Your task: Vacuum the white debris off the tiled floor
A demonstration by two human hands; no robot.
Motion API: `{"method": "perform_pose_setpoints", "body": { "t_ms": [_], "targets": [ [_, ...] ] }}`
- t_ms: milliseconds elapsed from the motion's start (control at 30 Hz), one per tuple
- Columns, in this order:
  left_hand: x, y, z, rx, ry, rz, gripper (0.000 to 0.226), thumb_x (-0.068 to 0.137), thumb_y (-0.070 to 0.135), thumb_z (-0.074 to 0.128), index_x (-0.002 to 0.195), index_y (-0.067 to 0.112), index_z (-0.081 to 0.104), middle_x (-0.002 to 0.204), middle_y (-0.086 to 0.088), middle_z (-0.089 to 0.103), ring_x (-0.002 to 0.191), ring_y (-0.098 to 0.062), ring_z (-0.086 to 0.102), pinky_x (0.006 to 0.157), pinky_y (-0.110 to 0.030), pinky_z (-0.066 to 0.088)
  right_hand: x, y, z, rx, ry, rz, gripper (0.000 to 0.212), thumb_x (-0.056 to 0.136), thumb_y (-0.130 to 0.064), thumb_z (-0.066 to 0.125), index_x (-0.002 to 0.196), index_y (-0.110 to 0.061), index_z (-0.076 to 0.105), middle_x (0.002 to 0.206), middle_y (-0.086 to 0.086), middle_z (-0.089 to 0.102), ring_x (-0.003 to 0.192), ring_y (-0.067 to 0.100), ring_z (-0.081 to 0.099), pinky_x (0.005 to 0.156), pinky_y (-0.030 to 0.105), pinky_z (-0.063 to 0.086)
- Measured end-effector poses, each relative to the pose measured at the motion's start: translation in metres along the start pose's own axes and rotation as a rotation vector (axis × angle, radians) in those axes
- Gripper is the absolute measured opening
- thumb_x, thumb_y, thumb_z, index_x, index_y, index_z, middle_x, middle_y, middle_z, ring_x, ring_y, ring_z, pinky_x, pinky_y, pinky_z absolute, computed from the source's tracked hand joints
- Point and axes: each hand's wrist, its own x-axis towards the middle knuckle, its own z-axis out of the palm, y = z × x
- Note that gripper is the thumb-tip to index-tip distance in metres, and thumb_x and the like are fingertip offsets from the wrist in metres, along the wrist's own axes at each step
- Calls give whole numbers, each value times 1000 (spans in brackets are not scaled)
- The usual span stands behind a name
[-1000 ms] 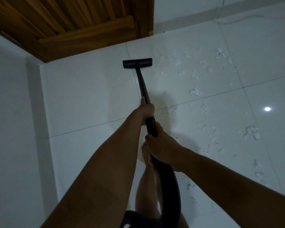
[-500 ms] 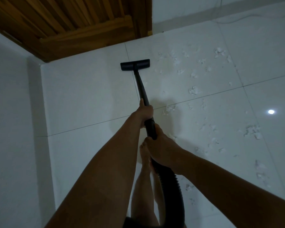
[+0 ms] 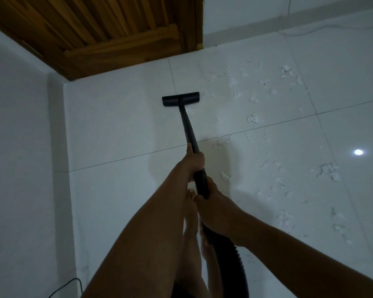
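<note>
Dim, bluish room (wide-angle bowing); lamp glare (image 3: 358, 152) on tiles (image 3: 121, 123)

Single camera, worn on the person's head, wide-angle. It looks forward and steeply down onto the tiled floor (image 3: 121, 117). The left hand (image 3: 194, 160) and right hand (image 3: 215, 209), both gripping the wand (image 3: 188, 127), sit near the lens at lower centre. The nozzle (image 3: 180, 99) lies farther out. The door (image 3: 116, 39) bounds the top edge and the wall (image 3: 19, 147) the left. The person's feet (image 3: 191, 203) show directly beneath the lens.
</note>
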Motion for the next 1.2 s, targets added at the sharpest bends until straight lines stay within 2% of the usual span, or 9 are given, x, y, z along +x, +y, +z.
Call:
{"method": "perform_pose_setpoints", "body": {
  "t_ms": [67, 167, 300, 400, 633, 833, 1000, 1100, 1200],
  "targets": [
    [1, 0, -1, -4, -1, 1, 66, 104, 29, 33, 154, 41, -9, 147, -13, 39, 85, -23, 54, 57, -31, 47, 2, -1, 2, 17, -4, 3, 68, 105, -31, 43, 159, -46, 2, 112, 18, 68, 45, 12, 62, 39, 18, 46],
    [8, 2, -4, -18, -3, 14, 67, 104, 27, 34, 154, 41, -8, 148, -13, 37, 79, -20, 52, 53, -29, 45, 11, -2, 3, 25, -2, 2, 68, 106, -31, 43, 158, -45, 3, 112, 18, 68, 43, 12, 62, 38, 18, 46],
    [23, 4, -9, -18, 15, 59, 68, 104, 27, 35, 155, 38, -9, 149, -12, 36, 78, -18, 52, 53, -28, 44, 23, -6, 1, 25, 11, -25, 65, 106, -25, 40, 159, -44, 7, 90, 10, 65, 43, 11, 57, 34, 14, 40],
    [31, 3, -11, -17, 25, 55, 68, 104, 29, 35, 154, 39, -9, 146, -13, 40, 81, -20, 55, 54, -28, 46, 28, -6, 2, 23, 13, -24, 66, 107, -25, 41, 159, -43, 6, 87, 9, 62, 42, 10, 55, 32, 13, 39],
    [32, -12, -3, 9, 32, 58, 68, 104, 29, 34, 154, 41, -10, 147, -12, 38, 78, -19, 52, 58, -31, 47, 29, 13, 10, 66, 0, -8, 66, 106, -25, 39, 157, -51, 5, 85, 14, 61, 44, 16, 57, 39, 22, 47],
    [17, -48, 12, -24, 27, 62, 69, 105, 28, 34, 153, 39, -13, 152, -12, 33, 95, -26, 51, 75, -37, 48, 17, 49, 26, -9, 19, -38, 65, 107, -27, 38, 159, -44, 2, 82, 11, 63, 33, 8, 56, 36, 18, 44],
    [-4, -94, 27, -61, 28, 66, 67, 105, 27, 33, 154, 38, -10, 153, -10, 32, 99, -25, 50, 70, -34, 47, 1, 92, 50, -85, 26, -57, 69, 107, -28, 40, 160, -43, -1, 81, 8, 62, 27, 1, 52, 31, 12, 37],
    [-16, -128, 33, -80, 27, 83, 66, 105, 28, 34, 155, 36, -8, 149, -12, 38, 93, -22, 53, 63, -31, 46, -16, 119, 67, 116, -70, -35, 70, 106, -27, 48, 154, -57, 7, 90, 18, 63, 43, 17, 64, 45, 25, 53],
    [-27, -161, 39, -101, 29, 105, 66, 105, 28, 35, 156, 35, -6, 140, -13, 45, 78, -17, 52, 55, -29, 44, -34, 147, 86, 368, -150, -23, 66, 106, -25, 52, 150, -61, 20, 94, 22, 56, 51, 28, 64, 53, 40, 60]
  ]
}}
